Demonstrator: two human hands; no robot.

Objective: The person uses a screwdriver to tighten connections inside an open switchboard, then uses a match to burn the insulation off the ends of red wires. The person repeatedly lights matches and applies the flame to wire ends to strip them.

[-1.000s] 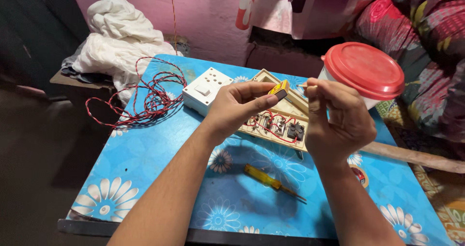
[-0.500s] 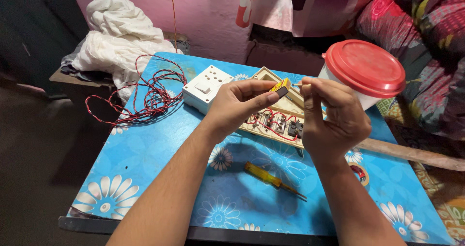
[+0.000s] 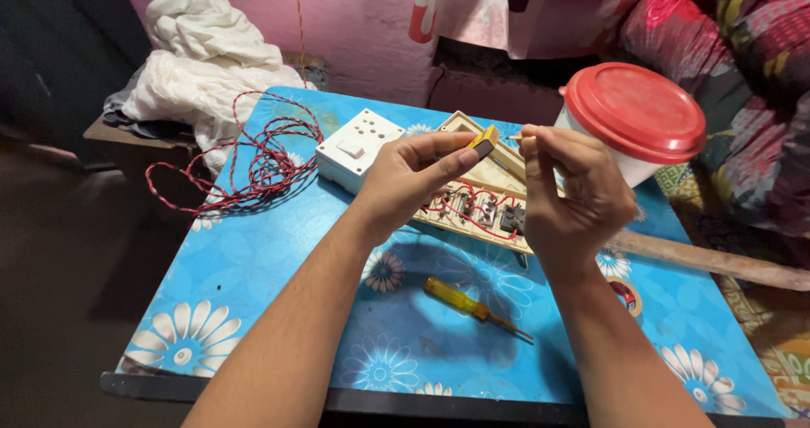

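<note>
My left hand (image 3: 413, 179) pinches a small yellow-and-black part (image 3: 483, 139) between thumb and fingers. My right hand (image 3: 574, 188) is closed just to its right, holding a thin pale wire end (image 3: 516, 137) level with the part. Both hands hover over an open cream switch board (image 3: 472, 204) whose red wiring and switch backs face up on the blue flowered table (image 3: 253, 293). A white socket unit (image 3: 359, 147) lies next to the board's left end.
A yellow-handled screwdriver (image 3: 472, 304) lies on the table below my hands. A red-and-black twisted wire coil (image 3: 249, 166) sits at the left. A white tub with a red lid (image 3: 633, 116) stands at the right. White cloth (image 3: 202, 57) is piled behind.
Both hands have stayed over the board, with only slight shifts of the fingers around the small part and wire end.
</note>
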